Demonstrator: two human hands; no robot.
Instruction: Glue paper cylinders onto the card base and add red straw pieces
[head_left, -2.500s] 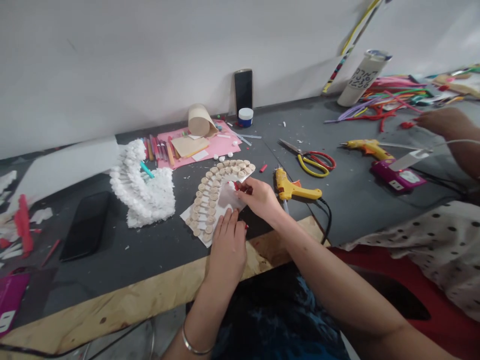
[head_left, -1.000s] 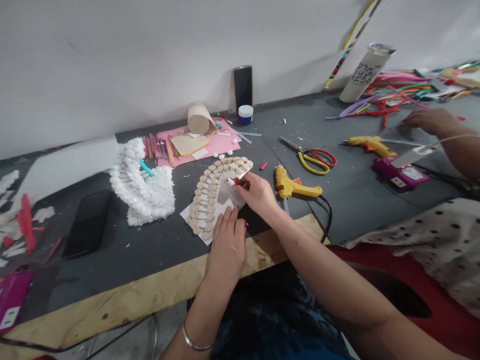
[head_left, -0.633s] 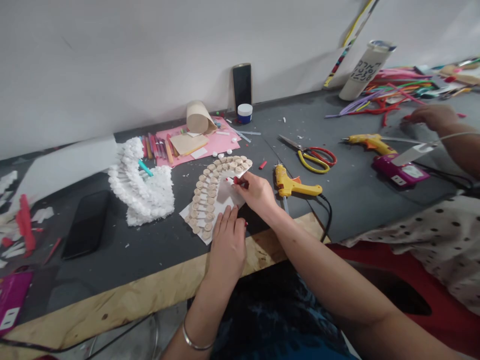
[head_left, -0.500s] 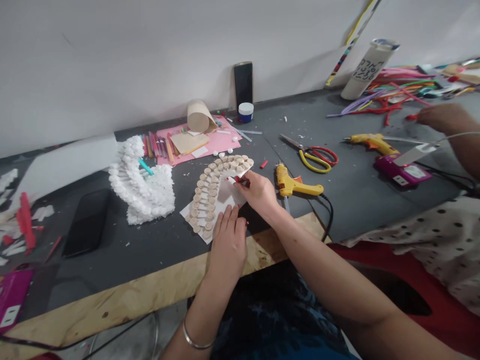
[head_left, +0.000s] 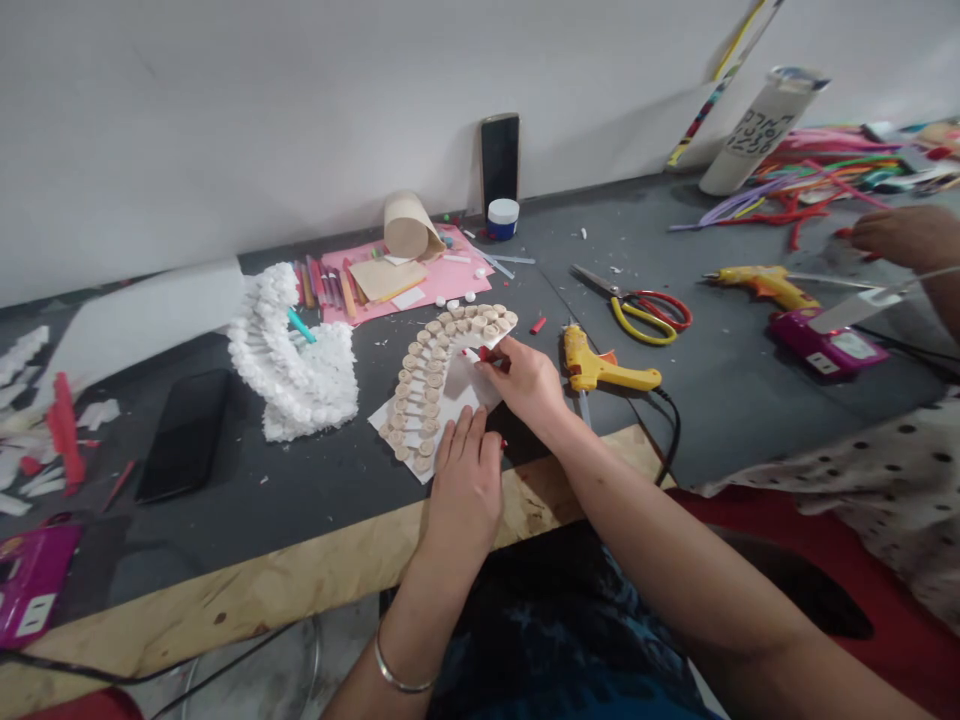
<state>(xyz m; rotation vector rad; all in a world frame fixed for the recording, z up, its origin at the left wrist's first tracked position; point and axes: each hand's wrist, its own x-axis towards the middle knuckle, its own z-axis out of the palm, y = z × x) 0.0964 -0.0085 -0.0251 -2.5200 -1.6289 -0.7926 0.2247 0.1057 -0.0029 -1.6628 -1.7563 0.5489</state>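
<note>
A curved white card shape (head_left: 459, 392) covered with rows of small beige paper rolls (head_left: 421, 378) lies on the dark table (head_left: 315, 490). My left hand (head_left: 466, 485) rests flat on the card's near end, fingers stretched out. My right hand (head_left: 527, 381) is closed in a pinch at the card's inner edge, on a small red piece (head_left: 489, 355) that I cannot name. A yellow glue gun (head_left: 600, 366) lies just right of that hand.
A white fluffy curved shape (head_left: 294, 362) and a black phone (head_left: 184, 434) lie to the left. Pink paper (head_left: 420, 283) with pens sits behind. Scissors (head_left: 643, 310), a second glue gun (head_left: 757, 283) and pipe cleaners (head_left: 795, 190) are at right, where another person's hand (head_left: 900, 236) works.
The view has shifted slightly, so everything sits a little further right. My hands stay on the card, the right fingers still pinched at its inner edge. The other person's hand moved about at right.
</note>
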